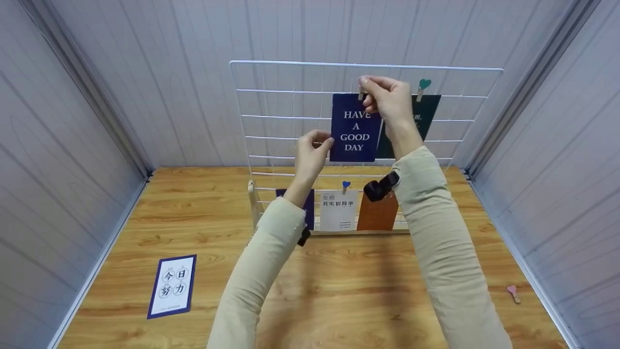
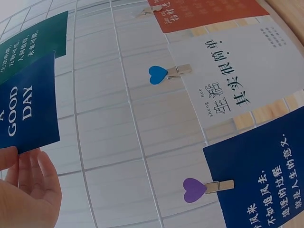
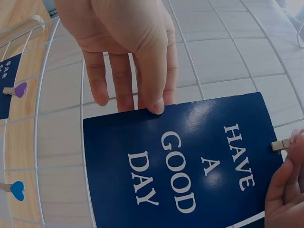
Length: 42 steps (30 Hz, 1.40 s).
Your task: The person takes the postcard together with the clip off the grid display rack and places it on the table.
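A dark blue card (image 1: pixel 355 127) reading "HAVE A GOOD DAY" stands against the upper part of a white wire grid (image 1: pixel 286 118). My left hand (image 1: pixel 312 154) pinches its left edge between thumb and fingers, as the right wrist view also shows. At the card's top edge, my right hand (image 1: pixel 390 99) pinches a small wooden clothespin (image 3: pixel 281 145), whose jaws sit over the card. Part of the clip is hidden by the fingers. Just right of it hangs a dark green card (image 1: pixel 428 114), held by a clip with a green heart (image 1: pixel 425 84).
Lower on the grid hang a white card (image 1: pixel 338 211), an orange card (image 1: pixel 378 212) and another blue card (image 2: pixel 266 175). A blue-bordered white card (image 1: pixel 172 287) lies on the wooden table (image 1: pixel 334 300) at left, a pink-heart clothespin (image 1: pixel 513 294) at right. Panels enclose three sides.
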Motion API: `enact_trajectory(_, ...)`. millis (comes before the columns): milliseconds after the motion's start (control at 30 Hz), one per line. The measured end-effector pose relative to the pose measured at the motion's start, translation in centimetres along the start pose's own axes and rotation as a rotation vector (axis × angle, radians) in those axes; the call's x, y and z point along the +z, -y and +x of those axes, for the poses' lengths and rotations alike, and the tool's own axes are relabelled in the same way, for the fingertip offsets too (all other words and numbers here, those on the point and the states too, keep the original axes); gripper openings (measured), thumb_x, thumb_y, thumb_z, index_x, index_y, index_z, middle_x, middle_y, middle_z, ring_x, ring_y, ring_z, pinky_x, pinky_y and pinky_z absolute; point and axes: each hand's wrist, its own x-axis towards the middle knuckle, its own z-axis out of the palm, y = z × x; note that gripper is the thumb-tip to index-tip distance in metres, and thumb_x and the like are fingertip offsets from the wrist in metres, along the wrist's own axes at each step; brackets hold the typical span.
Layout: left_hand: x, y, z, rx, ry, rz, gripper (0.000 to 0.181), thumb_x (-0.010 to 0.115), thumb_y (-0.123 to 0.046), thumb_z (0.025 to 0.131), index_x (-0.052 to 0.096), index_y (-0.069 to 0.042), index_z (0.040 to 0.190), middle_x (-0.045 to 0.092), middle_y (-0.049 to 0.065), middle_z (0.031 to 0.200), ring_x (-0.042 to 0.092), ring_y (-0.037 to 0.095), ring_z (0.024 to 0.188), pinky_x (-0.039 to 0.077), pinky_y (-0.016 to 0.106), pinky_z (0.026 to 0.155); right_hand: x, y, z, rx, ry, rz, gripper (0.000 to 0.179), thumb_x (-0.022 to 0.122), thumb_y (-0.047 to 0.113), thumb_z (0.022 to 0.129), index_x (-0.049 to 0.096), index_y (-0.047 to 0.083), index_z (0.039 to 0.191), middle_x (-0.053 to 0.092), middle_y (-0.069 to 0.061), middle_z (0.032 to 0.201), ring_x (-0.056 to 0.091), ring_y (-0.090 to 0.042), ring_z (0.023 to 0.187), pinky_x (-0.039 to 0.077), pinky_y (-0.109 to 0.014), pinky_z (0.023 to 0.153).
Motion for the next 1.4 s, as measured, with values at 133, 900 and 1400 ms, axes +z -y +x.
enact_trajectory(133, 0.0, -0.1, 0.0, -0.001, 0.007, 0.015, 0.01, 0.057, -0.001, 0.083, 0.062, 0.004, 0.089, 0.06, 0.009, 0.082, 0.055, 0.016, 0.071, 0.045, 0.021, 0.06, 0.1, -0.1, 0.0, -0.026, -0.013, 0.025, 0.017, 0.066, 0.013, 0.08, 0.067, 0.001, 0.091, 0.052, -0.007, 0.059, 0.045, -0.01, 0.045, 0.041, -0.017, 0.042)
enact_trajectory(900, -0.3, -0.3, -0.1, -0.005, 0.029, 0.042, 0.009, 0.057, -0.001, 0.083, 0.062, 0.005, 0.088, 0.059, 0.009, 0.081, 0.054, 0.017, 0.073, 0.044, 0.022, 0.064, 0.4, -1.0, -0.2, -0.154, -0.032, 0.155, 0.013, 0.066, 0.009, 0.078, 0.068, -0.001, 0.087, 0.056, -0.008, 0.061, 0.042, -0.008, 0.04, 0.036, -0.015, 0.037)
enact_trajectory(1400, -0.3, 0.0, -0.8, -0.013, 0.051, 0.01, 0.01, 0.057, 0.0, 0.083, 0.061, 0.005, 0.09, 0.059, 0.009, 0.082, 0.054, 0.017, 0.072, 0.046, 0.022, 0.061, -0.1, -0.5, -1.0, -0.17, 0.025, 0.188, 0.012, 0.065, 0.009, 0.079, 0.067, 0.0, 0.087, 0.051, -0.007, 0.059, 0.042, -0.01, 0.042, 0.038, -0.016, 0.04)
